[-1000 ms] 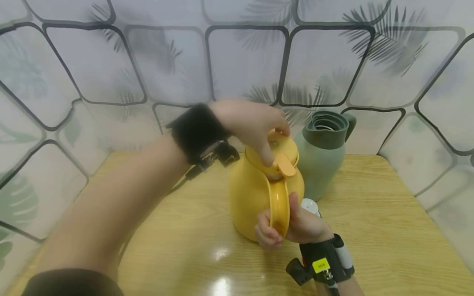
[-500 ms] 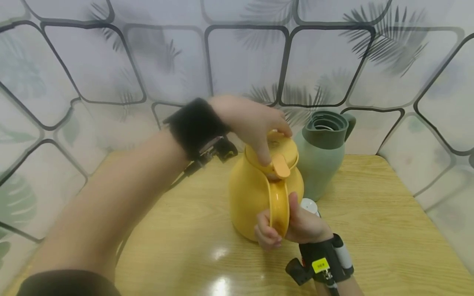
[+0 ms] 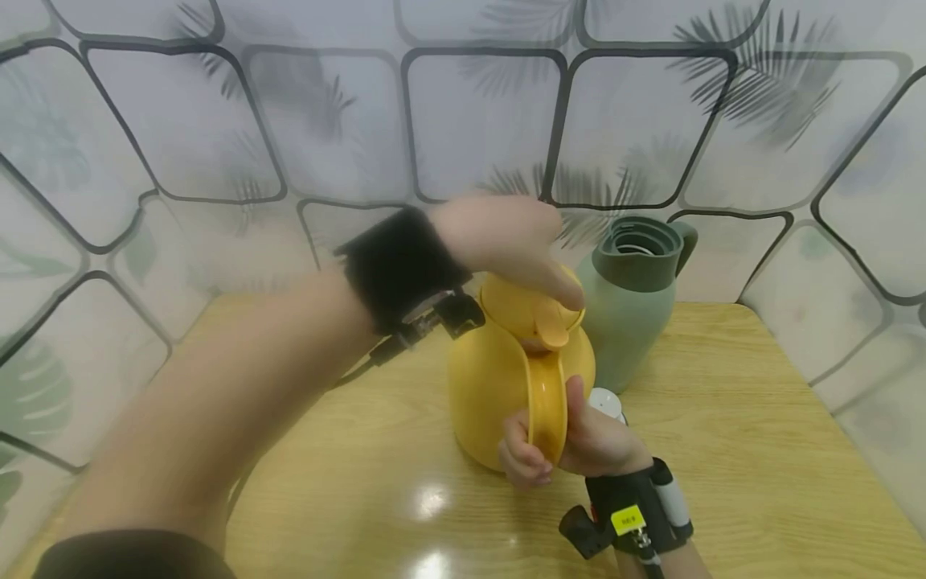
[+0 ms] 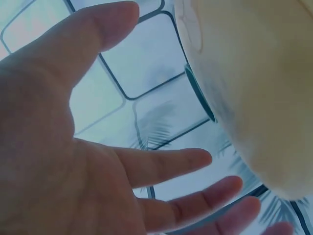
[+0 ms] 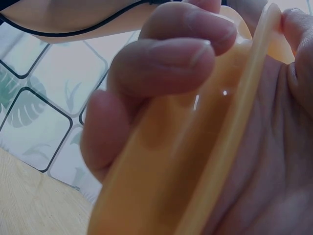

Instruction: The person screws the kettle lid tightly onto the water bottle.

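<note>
A yellow vacuum jug (image 3: pixel 481 394) stands on the table, its lid (image 3: pixel 506 310) on top and a thumb lever (image 3: pixel 551 328) above the handle (image 3: pixel 546 406). My right hand (image 3: pixel 604 442) grips this handle, fingers curled round it from the left; the right wrist view has the handle (image 5: pixel 210 166) between fingers and palm. Over the lid is my left hand (image 3: pixel 506 241), its thumb crossing the lid's top in the head view. Seen from the left wrist, the left hand (image 4: pixel 98 186) has its fingers spread with a gap to the pale yellow lid (image 4: pixel 264 88).
Close behind the yellow jug, on its right, stands a green jug (image 3: pixel 629 322) with an uncovered mouth. A small white round object (image 3: pixel 606 402) lies beside the right hand. The wooden table (image 3: pixel 760 418) meets patterned wall covering (image 3: pixel 485 129) at the back.
My left hand has let go of the lid, its thumb shifting right across the top and the fingers spreading. The right hand and the jug have stayed in place.
</note>
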The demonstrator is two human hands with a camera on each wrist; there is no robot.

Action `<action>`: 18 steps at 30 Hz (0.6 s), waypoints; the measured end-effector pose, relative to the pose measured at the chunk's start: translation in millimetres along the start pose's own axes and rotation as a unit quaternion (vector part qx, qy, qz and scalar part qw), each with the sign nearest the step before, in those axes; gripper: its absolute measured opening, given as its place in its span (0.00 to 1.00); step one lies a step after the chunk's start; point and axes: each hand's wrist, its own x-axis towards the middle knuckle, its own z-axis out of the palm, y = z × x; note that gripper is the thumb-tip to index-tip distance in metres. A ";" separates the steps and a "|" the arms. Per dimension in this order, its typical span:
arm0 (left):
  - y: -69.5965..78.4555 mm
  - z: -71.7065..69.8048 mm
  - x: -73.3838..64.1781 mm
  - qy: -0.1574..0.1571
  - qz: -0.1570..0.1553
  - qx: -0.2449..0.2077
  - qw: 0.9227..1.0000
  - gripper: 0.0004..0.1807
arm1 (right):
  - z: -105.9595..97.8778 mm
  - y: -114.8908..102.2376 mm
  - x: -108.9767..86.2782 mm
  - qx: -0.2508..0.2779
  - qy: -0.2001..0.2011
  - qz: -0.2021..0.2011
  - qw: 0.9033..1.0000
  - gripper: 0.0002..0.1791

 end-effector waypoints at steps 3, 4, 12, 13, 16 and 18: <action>2.0 1.4 0.0 -0.004 0.004 -0.006 1.000 0.21 | 0.3 -0.4 0.1 -0.001 -0.001 -0.002 1.000 0.41; 2.2 2.1 0.4 -0.006 0.005 -0.010 1.000 0.20 | 0.4 -0.5 0.1 -0.001 -0.001 -0.002 1.000 0.41; 1.3 7.5 3.9 -0.009 0.014 -0.015 1.000 0.19 | 0.2 -0.2 0.2 0.002 -0.003 0.001 1.000 0.42; 1.2 7.8 4.1 -0.007 0.015 -0.013 1.000 0.19 | 0.2 -0.2 0.1 0.003 -0.003 0.000 1.000 0.42; 1.0 8.1 4.1 -0.004 0.017 -0.009 1.000 0.19 | 0.4 0.1 0.0 0.006 -0.004 -0.001 1.000 0.42; 1.2 7.8 3.6 -0.004 0.019 -0.009 1.000 0.18 | 0.6 0.3 0.1 0.006 -0.004 -0.002 1.000 0.42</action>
